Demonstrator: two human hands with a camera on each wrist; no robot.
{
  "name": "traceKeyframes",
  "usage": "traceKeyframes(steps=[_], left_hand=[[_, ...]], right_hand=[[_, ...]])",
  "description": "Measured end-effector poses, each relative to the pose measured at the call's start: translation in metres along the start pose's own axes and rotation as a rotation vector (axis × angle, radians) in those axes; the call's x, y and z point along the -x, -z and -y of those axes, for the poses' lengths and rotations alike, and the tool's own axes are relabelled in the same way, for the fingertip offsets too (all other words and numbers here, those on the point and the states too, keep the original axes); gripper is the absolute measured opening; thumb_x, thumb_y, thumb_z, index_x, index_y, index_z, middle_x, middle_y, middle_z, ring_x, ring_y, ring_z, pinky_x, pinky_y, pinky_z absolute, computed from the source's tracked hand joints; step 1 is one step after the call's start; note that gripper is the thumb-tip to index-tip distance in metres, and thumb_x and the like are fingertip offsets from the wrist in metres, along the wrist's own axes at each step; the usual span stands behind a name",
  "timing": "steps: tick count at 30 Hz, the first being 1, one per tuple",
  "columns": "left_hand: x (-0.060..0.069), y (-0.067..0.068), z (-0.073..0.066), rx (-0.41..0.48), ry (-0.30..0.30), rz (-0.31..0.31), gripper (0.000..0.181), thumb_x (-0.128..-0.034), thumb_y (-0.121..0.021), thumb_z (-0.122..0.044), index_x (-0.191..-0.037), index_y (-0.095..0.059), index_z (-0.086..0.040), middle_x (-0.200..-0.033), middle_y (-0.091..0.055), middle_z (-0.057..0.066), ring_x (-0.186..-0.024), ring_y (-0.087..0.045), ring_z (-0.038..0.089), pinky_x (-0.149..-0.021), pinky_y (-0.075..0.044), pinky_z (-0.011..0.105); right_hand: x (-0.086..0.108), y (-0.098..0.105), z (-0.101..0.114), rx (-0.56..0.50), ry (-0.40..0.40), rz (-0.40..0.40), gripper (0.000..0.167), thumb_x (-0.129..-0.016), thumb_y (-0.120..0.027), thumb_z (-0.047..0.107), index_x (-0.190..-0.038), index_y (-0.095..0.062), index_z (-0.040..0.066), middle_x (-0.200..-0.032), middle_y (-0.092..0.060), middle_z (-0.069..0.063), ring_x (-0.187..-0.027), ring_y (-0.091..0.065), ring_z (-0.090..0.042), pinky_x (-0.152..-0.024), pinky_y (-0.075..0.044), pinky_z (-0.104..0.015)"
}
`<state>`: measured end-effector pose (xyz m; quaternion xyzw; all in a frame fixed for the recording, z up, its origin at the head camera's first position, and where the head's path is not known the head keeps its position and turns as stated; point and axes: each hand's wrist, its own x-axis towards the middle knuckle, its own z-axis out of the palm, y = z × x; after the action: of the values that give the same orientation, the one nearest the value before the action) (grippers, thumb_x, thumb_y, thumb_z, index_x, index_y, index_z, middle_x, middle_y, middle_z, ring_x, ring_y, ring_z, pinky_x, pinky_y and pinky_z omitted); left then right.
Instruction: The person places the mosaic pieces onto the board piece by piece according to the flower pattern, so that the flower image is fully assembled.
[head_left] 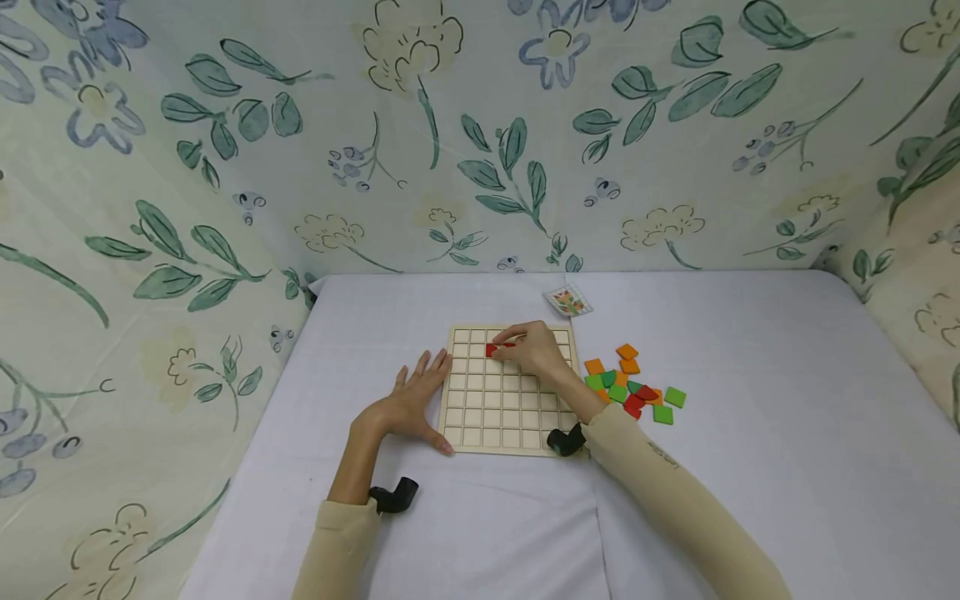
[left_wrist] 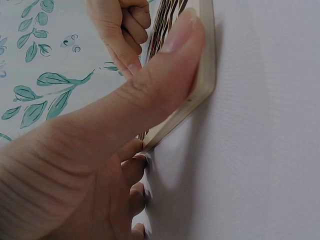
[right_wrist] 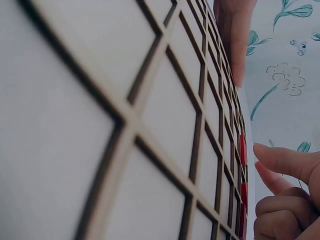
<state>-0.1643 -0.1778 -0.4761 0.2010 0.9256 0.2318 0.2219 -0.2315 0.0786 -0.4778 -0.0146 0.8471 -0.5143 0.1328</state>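
Note:
A square wooden grid board (head_left: pixel 474 400) lies on the white cloth. My left hand (head_left: pixel 412 402) rests at its left side, fingers spread, with the thumb against the near left corner. That thumb (left_wrist: pixel 165 70) touches the board's edge in the left wrist view. Over the upper middle of the grid is my right hand (head_left: pixel 536 348), beside a red tile (head_left: pixel 491 351) set in a cell. More red shows partly under its fingers. In the right wrist view the thumb and index finger (right_wrist: pixel 270 180) are near the red tiles (right_wrist: pixel 243 150), with no piece visible between them; the other fingers are curled.
Loose orange, green and red tiles (head_left: pixel 617 393) lie scattered right of the board, near my right forearm. A small packet with a coloured picture (head_left: pixel 568 301) lies beyond the board. A floral cloth (head_left: pixel 450 208) hangs behind the table.

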Motion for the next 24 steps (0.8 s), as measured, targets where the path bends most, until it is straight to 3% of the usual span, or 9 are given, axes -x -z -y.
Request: traceKeyframes(steps=[2, 4, 6, 8, 10, 24], left_hand=[[0.000, 0.000, -0.001, -0.003, 0.006, 0.002, 0.151, -0.0595, -0.100, -0.045, -0.167, 0.000, -0.009, -0.176, 0.007, 0.009, -0.162, 0.014, 0.036, -0.130, 0.007, 0.063], [0.000, 0.001, -0.002, -0.001, 0.013, 0.003, 0.151, -0.0589, -0.100, -0.045, -0.167, 0.000, -0.009, -0.176, 0.007, 0.008, -0.162, 0.014, 0.035, -0.130, 0.007, 0.062], [0.000, 0.001, -0.003, -0.001, 0.013, 0.001, 0.151, -0.0583, -0.100, -0.045, -0.167, -0.002, -0.009, -0.176, 0.006, 0.008, -0.162, 0.014, 0.035, -0.130, 0.007, 0.062], [0.001, 0.001, -0.003, -0.003, 0.013, 0.001, 0.151, -0.0582, -0.100, -0.045, -0.167, -0.002, -0.009, -0.176, 0.006, 0.008, -0.162, 0.013, 0.035, -0.130, 0.007, 0.062], [0.001, 0.001, -0.003, 0.001, 0.012, 0.000, 0.151, -0.0582, -0.100, -0.045, -0.167, -0.003, -0.009, -0.176, 0.005, 0.008, -0.162, 0.013, 0.035, -0.130, 0.007, 0.062], [0.000, 0.001, -0.001, 0.005, 0.002, 0.001, 0.151, -0.0582, -0.101, -0.044, -0.167, -0.003, -0.009, -0.176, 0.005, 0.008, -0.162, 0.014, 0.035, -0.130, 0.007, 0.063]], right_hand=[[0.003, 0.005, 0.000, 0.000, 0.004, 0.001, 0.021, -0.089, -0.082, 0.022, -0.108, -0.081, 0.013, -0.140, -0.066, -0.008, -0.105, -0.062, -0.024, -0.082, -0.052, -0.030], [0.007, 0.011, -0.001, -0.017, 0.002, 0.005, 0.021, -0.089, -0.082, 0.022, -0.109, -0.081, 0.014, -0.126, -0.070, -0.006, -0.095, -0.061, -0.027, -0.078, -0.050, -0.032], [0.010, 0.018, -0.002, -0.022, -0.005, -0.003, 0.022, -0.089, -0.082, 0.023, -0.109, -0.081, 0.014, -0.094, -0.070, 0.000, -0.079, -0.059, -0.022, -0.068, -0.047, -0.027], [0.014, 0.026, -0.005, -0.030, 0.001, 0.000, 0.024, -0.090, -0.082, 0.023, -0.111, -0.081, 0.012, -0.066, -0.053, 0.005, -0.056, -0.039, -0.016, -0.054, -0.033, -0.025], [0.018, 0.036, -0.007, -0.028, -0.007, -0.006, 0.026, -0.090, -0.081, 0.024, -0.113, -0.080, 0.012, -0.054, -0.033, 0.005, -0.048, -0.024, -0.013, -0.047, -0.024, -0.024], [0.051, 0.113, -0.042, 0.081, -0.112, -0.096, 0.035, -0.095, -0.075, 0.031, -0.124, -0.074, 0.011, -0.062, -0.031, 0.003, -0.054, -0.032, -0.015, -0.049, -0.027, -0.024]])
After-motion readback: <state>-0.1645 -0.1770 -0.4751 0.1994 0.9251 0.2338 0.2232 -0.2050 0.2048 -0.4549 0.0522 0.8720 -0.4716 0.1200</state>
